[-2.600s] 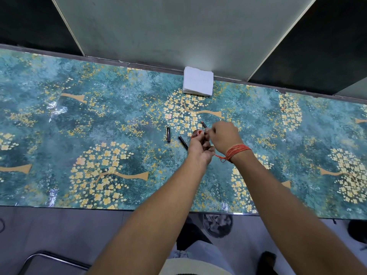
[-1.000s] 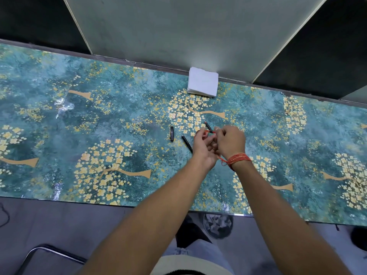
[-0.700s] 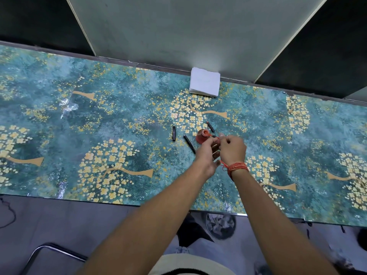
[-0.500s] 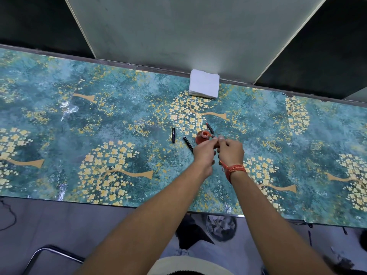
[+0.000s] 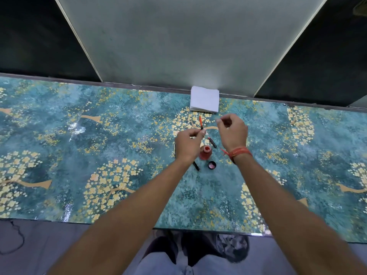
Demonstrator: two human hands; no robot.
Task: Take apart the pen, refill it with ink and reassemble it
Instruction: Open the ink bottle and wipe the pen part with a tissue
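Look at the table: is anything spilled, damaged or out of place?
No spill or damage shows. The red ink bottle stands upright but uncapped, its cap lying beside it, right between the person's wrists, so it could be knocked. Loose pen parts lie nearby.

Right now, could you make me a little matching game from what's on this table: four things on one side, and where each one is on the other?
Things:
1. ink bottle
2. bottle cap
3. stack of napkins
4. red refill

Places:
A. pinched in the left hand, pointing away from the person
B. at the table's far edge, against the wall
C. standing open between the two wrists
D. lying on the table, just nearer the person than the bottle

Pairs: 1-C, 2-D, 3-B, 4-A
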